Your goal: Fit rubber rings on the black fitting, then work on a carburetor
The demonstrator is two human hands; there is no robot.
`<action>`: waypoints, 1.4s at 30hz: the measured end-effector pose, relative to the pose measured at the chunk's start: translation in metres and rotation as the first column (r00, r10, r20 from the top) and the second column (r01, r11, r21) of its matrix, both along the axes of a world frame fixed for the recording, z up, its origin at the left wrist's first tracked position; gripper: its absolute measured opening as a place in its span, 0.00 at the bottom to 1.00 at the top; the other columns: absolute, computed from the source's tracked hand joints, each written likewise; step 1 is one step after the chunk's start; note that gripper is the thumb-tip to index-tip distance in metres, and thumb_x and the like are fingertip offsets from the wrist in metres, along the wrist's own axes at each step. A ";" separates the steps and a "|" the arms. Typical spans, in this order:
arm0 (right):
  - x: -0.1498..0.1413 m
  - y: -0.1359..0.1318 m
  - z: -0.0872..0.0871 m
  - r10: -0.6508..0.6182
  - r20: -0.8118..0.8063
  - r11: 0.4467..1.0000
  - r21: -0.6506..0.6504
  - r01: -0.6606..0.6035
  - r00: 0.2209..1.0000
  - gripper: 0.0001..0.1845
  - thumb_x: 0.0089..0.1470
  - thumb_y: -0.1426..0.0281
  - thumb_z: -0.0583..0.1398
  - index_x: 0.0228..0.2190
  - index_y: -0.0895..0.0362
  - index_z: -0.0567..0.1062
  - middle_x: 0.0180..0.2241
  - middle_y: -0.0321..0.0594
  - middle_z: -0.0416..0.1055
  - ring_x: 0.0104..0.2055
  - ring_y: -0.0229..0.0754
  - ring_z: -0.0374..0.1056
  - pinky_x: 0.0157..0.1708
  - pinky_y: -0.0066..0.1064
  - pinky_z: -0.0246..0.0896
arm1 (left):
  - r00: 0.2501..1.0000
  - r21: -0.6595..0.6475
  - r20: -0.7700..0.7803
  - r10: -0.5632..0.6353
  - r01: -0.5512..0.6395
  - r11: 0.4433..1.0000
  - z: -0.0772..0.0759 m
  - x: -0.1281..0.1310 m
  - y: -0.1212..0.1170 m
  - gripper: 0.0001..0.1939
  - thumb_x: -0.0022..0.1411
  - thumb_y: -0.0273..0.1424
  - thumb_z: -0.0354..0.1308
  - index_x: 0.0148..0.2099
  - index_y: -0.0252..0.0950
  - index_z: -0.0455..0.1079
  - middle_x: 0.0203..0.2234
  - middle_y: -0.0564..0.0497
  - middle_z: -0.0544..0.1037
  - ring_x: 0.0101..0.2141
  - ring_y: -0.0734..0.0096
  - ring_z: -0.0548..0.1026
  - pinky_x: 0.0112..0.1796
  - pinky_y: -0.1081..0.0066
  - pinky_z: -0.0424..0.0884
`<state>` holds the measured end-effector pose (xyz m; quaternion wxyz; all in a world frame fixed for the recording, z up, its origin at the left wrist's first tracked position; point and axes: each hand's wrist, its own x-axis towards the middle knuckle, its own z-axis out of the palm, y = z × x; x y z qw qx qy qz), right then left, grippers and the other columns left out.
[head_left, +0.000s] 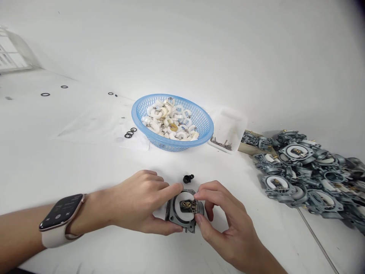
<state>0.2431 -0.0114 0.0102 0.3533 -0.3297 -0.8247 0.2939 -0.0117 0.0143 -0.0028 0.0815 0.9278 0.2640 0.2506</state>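
Observation:
A grey metal carburetor body (173, 217) lies on the table with its round bowl side facing up. My left hand (142, 203) is closed around its left side, the index finger along the top edge and the thumb at the lower edge. Seated in the opening is a white C-shaped float (178, 205) around brass jets (186, 204). My right hand (228, 222) is closed at the float's hinge end, index finger above and thumb below; any pin between them is too small to make out. Just behind the carburetor sits a small black part (188, 178).
Behind my hands stands a blue basket (139, 123) of white floats, beside a white tray (232, 127) holding thin metal pins. Many carburetors (319, 186) are piled at right. Black rubber rings (129, 133) lie at left. A table seam (316, 239) runs at lower right.

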 end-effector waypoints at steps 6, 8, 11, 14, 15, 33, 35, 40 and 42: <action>0.002 -0.002 0.001 0.031 0.001 0.999 -0.019 -0.031 1.000 0.24 0.58 0.81 0.59 0.53 0.50 0.69 0.44 0.40 0.68 0.30 0.36 0.64 0.31 0.32 0.69 | 1.000 -0.031 -0.004 -0.006 0.006 0.999 0.001 0.001 0.001 0.23 0.68 0.49 0.59 0.51 0.33 0.68 0.22 0.55 0.73 0.20 0.67 0.70 0.24 0.66 0.62; 0.002 -0.003 0.001 0.045 0.009 0.999 -0.030 -0.045 0.999 0.24 0.57 0.81 0.60 0.53 0.50 0.70 0.44 0.40 0.68 0.30 0.36 0.64 0.31 0.32 0.69 | 1.000 -0.038 -0.003 -0.009 0.009 0.999 0.002 0.001 0.002 0.23 0.68 0.49 0.60 0.51 0.33 0.68 0.21 0.55 0.73 0.20 0.67 0.70 0.24 0.66 0.62; 0.002 -0.003 0.001 0.052 0.007 0.998 -0.030 -0.052 0.999 0.25 0.56 0.82 0.59 0.53 0.50 0.69 0.45 0.40 0.68 0.31 0.36 0.63 0.31 0.32 0.68 | 1.000 -0.038 -0.002 -0.008 0.008 0.999 0.002 0.000 0.001 0.23 0.68 0.48 0.60 0.50 0.33 0.68 0.21 0.56 0.72 0.20 0.68 0.70 0.24 0.67 0.62; 0.001 -0.002 0.000 0.031 0.004 0.999 -0.016 -0.031 1.000 0.24 0.57 0.82 0.59 0.53 0.50 0.69 0.45 0.40 0.67 0.30 0.36 0.63 0.31 0.32 0.68 | 1.000 -0.032 -0.006 -0.006 0.005 0.999 0.001 0.000 0.001 0.23 0.68 0.48 0.60 0.51 0.33 0.68 0.21 0.56 0.72 0.20 0.68 0.70 0.24 0.67 0.62; 0.001 -0.001 0.000 0.020 0.003 1.000 -0.012 -0.020 1.000 0.24 0.58 0.82 0.59 0.53 0.50 0.69 0.45 0.40 0.67 0.30 0.36 0.63 0.31 0.32 0.68 | 1.000 -0.030 -0.007 -0.003 0.003 1.000 0.001 0.000 0.001 0.23 0.68 0.48 0.60 0.51 0.33 0.68 0.21 0.56 0.73 0.20 0.68 0.70 0.25 0.67 0.62; -0.001 -0.002 0.002 0.014 0.009 1.000 -0.006 -0.014 1.000 0.24 0.58 0.81 0.59 0.52 0.49 0.69 0.44 0.39 0.68 0.29 0.36 0.64 0.31 0.32 0.68 | 1.000 -0.013 -0.005 -0.002 0.002 1.000 0.001 0.000 0.001 0.23 0.67 0.48 0.60 0.50 0.33 0.68 0.20 0.56 0.72 0.20 0.68 0.70 0.24 0.67 0.63; 0.000 -0.002 0.001 0.000 0.009 1.000 -0.004 0.000 1.000 0.23 0.59 0.81 0.59 0.52 0.49 0.70 0.44 0.39 0.68 0.29 0.35 0.63 0.31 0.32 0.68 | 1.000 -0.013 -0.004 -0.004 0.004 1.000 0.001 0.000 0.001 0.23 0.68 0.48 0.59 0.51 0.33 0.68 0.20 0.56 0.73 0.20 0.68 0.70 0.24 0.67 0.63; 0.000 -0.001 0.001 0.001 0.008 1.000 -0.006 -0.001 1.000 0.22 0.60 0.81 0.58 0.52 0.49 0.70 0.44 0.39 0.68 0.29 0.35 0.63 0.31 0.32 0.68 | 1.000 -0.019 -0.006 -0.006 0.006 1.000 0.002 0.000 0.000 0.22 0.68 0.48 0.59 0.51 0.33 0.68 0.21 0.55 0.73 0.20 0.68 0.70 0.24 0.67 0.62; 0.000 -0.001 0.001 0.001 0.008 1.000 -0.003 -0.001 1.000 0.22 0.60 0.81 0.58 0.52 0.49 0.70 0.44 0.39 0.68 0.29 0.35 0.63 0.30 0.32 0.68 | 1.000 -0.018 -0.008 -0.004 0.004 1.000 0.002 0.000 0.000 0.22 0.68 0.48 0.59 0.51 0.34 0.68 0.21 0.56 0.72 0.20 0.68 0.70 0.24 0.67 0.62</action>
